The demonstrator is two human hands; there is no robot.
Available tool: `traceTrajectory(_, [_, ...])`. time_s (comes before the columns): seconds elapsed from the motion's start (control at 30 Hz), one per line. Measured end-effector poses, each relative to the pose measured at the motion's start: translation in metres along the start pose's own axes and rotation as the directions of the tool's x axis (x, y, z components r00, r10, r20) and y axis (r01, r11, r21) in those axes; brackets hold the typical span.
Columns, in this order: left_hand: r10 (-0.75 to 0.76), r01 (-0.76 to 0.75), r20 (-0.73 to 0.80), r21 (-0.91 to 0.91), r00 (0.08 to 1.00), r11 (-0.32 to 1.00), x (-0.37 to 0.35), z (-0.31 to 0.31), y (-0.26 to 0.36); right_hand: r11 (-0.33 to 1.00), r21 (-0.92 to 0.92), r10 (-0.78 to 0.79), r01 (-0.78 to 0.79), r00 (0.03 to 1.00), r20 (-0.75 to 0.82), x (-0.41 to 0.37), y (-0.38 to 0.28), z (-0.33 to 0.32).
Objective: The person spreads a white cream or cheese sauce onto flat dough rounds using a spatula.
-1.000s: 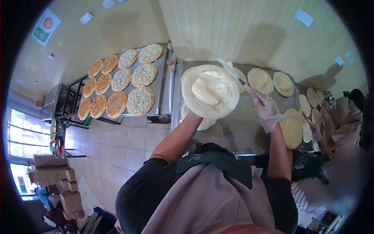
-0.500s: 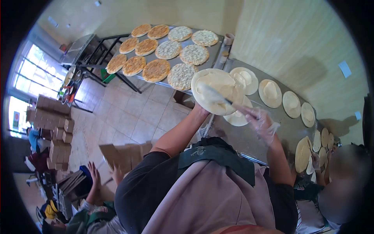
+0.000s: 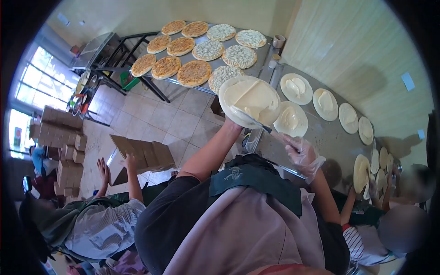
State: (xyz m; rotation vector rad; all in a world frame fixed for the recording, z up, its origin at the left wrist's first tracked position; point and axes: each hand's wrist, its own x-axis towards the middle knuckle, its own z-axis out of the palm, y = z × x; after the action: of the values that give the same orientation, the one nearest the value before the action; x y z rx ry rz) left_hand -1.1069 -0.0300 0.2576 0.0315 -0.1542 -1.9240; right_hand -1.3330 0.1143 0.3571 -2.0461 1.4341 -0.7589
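My left hand (image 3: 233, 124) holds up a round pizza base (image 3: 263, 95) from below; its fingers are mostly hidden beneath it. Cream-coloured sauce lies spread in ridges over the dough. In a clear plastic glove, my right hand (image 3: 302, 153) grips a spatula (image 3: 251, 118) by its handle. The spatula's blade lies against the near edge of the base. Close by on the metal table (image 3: 316, 142) lies another base (image 3: 291, 120) with a dollop of sauce on it, and more such bases run back to the right.
On the far table are pizzas with orange topping (image 3: 180, 46) and others with white crumbly topping (image 3: 239, 56). Co-workers stand on both sides; the left one handles an open cardboard box (image 3: 146, 156), the right one a base (image 3: 361, 173). A cup (image 3: 278, 41) and jar (image 3: 274, 61) sit by the wall.
The spatula has come down from mid-base to the near edge, and my right hand has lowered with it. The co-worker at left has leaned in, with the cardboard box more upright.
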Motion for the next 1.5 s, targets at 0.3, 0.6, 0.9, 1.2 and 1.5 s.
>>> traceTrajectory(0.3, [-0.13,0.13,0.039,0.01,0.991,0.991,0.008,0.01,-0.01,0.856,-0.489,0.093,-0.166,0.981,-0.171,-0.027,-0.001,-0.001])
traceTrajectory(0.6, [-0.205,0.205,0.035,0.002,0.978,0.979,0.013,0.011,-0.014,0.959,-0.212,0.118,-0.187,0.946,-0.302,-0.048,-0.021,0.007])
traceTrajectory(0.9, [-0.236,0.234,0.07,0.034,0.969,0.972,0.0,0.022,-0.02,0.972,-0.142,0.126,-0.185,0.929,-0.349,-0.024,-0.005,-0.006])
traceTrajectory(1.2, [-0.222,0.218,0.088,0.057,0.971,0.974,-0.022,0.028,-0.019,0.899,-0.431,0.047,-0.078,0.996,-0.081,0.007,-0.066,0.002])
traceTrajectory(1.5, [-0.202,0.196,0.088,0.065,0.976,0.978,-0.018,0.035,-0.016,0.86,-0.509,-0.075,-0.019,0.983,-0.165,0.024,-0.034,-0.002])
